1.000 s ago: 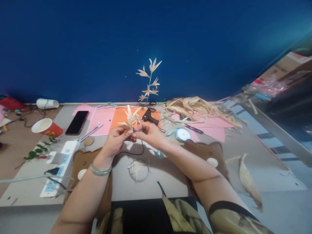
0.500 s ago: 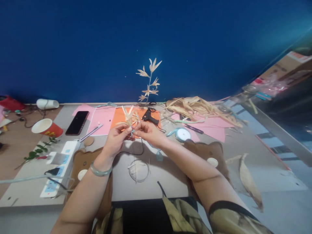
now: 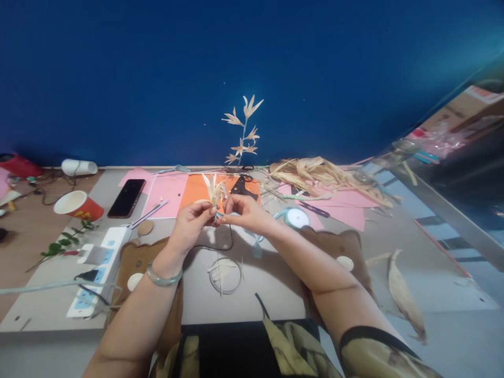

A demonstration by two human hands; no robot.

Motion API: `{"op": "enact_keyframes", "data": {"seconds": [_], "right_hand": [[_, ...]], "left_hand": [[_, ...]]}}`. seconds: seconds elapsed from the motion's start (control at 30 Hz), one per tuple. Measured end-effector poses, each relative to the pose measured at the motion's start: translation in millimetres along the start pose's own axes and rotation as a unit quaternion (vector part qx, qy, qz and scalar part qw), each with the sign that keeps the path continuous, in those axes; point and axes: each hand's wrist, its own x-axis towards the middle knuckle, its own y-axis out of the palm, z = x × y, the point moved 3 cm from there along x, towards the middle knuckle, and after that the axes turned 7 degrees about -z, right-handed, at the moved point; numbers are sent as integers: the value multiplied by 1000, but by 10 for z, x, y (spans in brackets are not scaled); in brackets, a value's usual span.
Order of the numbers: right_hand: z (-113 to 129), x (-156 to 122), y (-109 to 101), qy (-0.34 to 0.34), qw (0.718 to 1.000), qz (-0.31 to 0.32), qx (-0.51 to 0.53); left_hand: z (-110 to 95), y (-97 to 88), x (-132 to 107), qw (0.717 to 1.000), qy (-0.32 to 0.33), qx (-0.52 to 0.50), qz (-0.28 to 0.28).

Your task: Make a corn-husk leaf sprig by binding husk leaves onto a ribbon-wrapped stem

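A pale dried-husk flower (image 3: 213,190) stands upright between my hands over the orange paper. My left hand (image 3: 193,220) pinches its base between thumb and finger. Just to the right, my right hand (image 3: 244,212) is closed in a pinch on a light blue ribbon at the flower's base, partly hidden by the fingers. The ribbon leads towards a spool of blue ribbon (image 3: 296,217) on the table. Behind the hands, a stem with several finished husk flowers (image 3: 240,149) stands against the blue wall. A black glue gun (image 3: 244,186) lies just beyond my right hand.
Dried husks (image 3: 315,172) lie in a heap at the back right. On the left are a phone (image 3: 126,198), a paper cup (image 3: 79,206) and a power strip (image 3: 100,270). A wire ring (image 3: 224,276) lies below my hands. Brown cushions (image 3: 334,244) sit under both forearms.
My right hand has shifted slightly right, drawing its fingers a little away from my left. The flower has turned slightly and stands more upright.
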Motion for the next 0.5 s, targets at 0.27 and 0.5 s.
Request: {"op": "enact_keyframes", "data": {"seconds": [0.27,0.5], "right_hand": [[84,28,-83,75,994,76,10],[-151,97,-3,126,989,43,64]], "left_hand": [[-25,8,-1,1000,-1,16,-3],[8,31,-2,1000,-13,7,-5]]}}
